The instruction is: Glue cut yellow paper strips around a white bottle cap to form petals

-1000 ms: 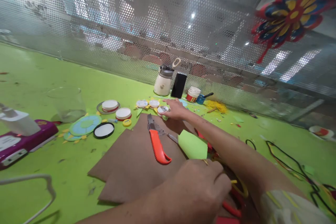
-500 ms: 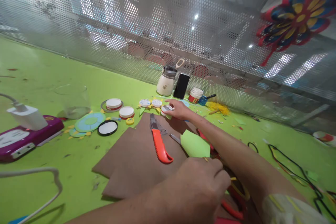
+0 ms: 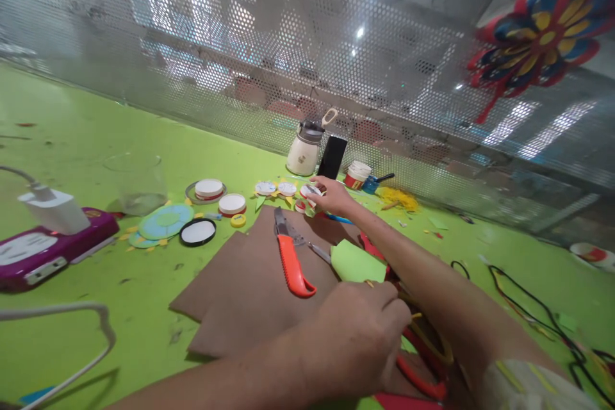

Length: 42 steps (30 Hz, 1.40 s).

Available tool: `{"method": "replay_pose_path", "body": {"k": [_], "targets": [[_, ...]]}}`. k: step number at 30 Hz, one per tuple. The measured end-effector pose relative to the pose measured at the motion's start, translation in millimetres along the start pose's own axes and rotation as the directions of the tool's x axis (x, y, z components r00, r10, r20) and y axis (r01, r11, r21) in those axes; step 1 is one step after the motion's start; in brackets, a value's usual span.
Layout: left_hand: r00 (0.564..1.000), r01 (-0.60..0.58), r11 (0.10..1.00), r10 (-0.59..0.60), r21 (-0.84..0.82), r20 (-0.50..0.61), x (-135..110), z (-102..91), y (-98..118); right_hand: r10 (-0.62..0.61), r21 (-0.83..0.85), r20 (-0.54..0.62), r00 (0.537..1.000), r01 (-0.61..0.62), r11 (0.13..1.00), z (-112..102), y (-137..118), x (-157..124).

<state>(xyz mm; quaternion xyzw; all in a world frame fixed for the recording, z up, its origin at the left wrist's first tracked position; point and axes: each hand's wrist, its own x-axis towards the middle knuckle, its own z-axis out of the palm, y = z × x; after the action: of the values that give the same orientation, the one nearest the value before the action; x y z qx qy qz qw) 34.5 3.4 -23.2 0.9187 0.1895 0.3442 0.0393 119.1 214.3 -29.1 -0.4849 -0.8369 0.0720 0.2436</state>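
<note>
My right hand [image 3: 332, 196] reaches to the far edge of the brown sheets [image 3: 250, 298], its fingers closed on a small white round lid [image 3: 309, 191]. Beneath that lid, a smaller red-and-white round piece [image 3: 300, 206] shows. My left hand [image 3: 360, 336] is closed in the foreground; whatever its fingers hold is hidden. Beside it lies light green paper [image 3: 358, 261]. A box cutter with an orange handle [image 3: 294, 269] rests on the brown sheets. Red-handled scissors [image 3: 425, 371] are partly covered near my left hand.
A purple power strip [image 3: 91, 243] with a white charger, a clear cup [image 3: 137, 186] and round lids [image 3: 232, 204] occupy the left. Behind stand a white bottle [image 3: 303, 152], a phone [image 3: 333, 155] and a paint pot [image 3: 358, 174]. Cords [image 3: 533, 307] lie right.
My right hand has shifted slightly up and right with the white lid, which has tilted, exposing the small red-and-white piece below. My left hand has moved slightly left.
</note>
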Motion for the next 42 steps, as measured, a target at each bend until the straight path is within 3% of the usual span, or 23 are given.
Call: {"method": "replay_pose_path", "body": {"k": [6,12,23,27,30,34,38,42], "targets": [[1.000,-0.007,1.000,0.007,-0.006,0.001,-0.1,-3.7,0.3,0.097,-0.067,-0.051,0.994,-0.100,0.993,-17.8,10.5,-18.0],[0.999,-0.005,1.000,0.006,-0.012,0.050,-0.8,-4.3,3.4,0.101,-0.130,0.058,0.993,-0.093,0.987,-18.7,22.2,-50.1],[0.993,0.043,0.999,-0.041,-0.010,0.107,-0.2,-1.8,0.3,0.098,-0.128,0.084,0.992,-0.087,0.988,-4.6,29.1,-37.4],[0.989,0.108,0.991,-0.100,-0.073,0.105,0.3,-3.6,-1.6,0.094,-0.110,0.025,0.995,-0.091,0.990,-15.2,29.4,-41.0],[0.963,0.270,0.943,-0.261,-0.195,0.068,2.0,-6.0,-4.4,0.096,-0.070,-0.012,0.995,-0.097,0.993,-32.2,29.3,-38.5],[0.885,0.440,0.832,-0.466,-0.338,0.005,4.8,-7.2,-9.2,0.079,-0.008,0.040,0.996,-0.079,0.997,-40.7,23.6,-32.2],[0.826,0.497,0.763,-0.562,-0.414,-0.043,6.0,-7.2,-12.3,0.068,-0.018,0.108,0.992,-0.066,0.998,-25.5,9.9,-26.9],[0.813,0.500,0.741,-0.580,-0.447,-0.052,5.5,-5.6,-13.6,0.083,-0.087,0.165,0.983,-0.069,0.994,-14.4,1.9,-18.0]]}}
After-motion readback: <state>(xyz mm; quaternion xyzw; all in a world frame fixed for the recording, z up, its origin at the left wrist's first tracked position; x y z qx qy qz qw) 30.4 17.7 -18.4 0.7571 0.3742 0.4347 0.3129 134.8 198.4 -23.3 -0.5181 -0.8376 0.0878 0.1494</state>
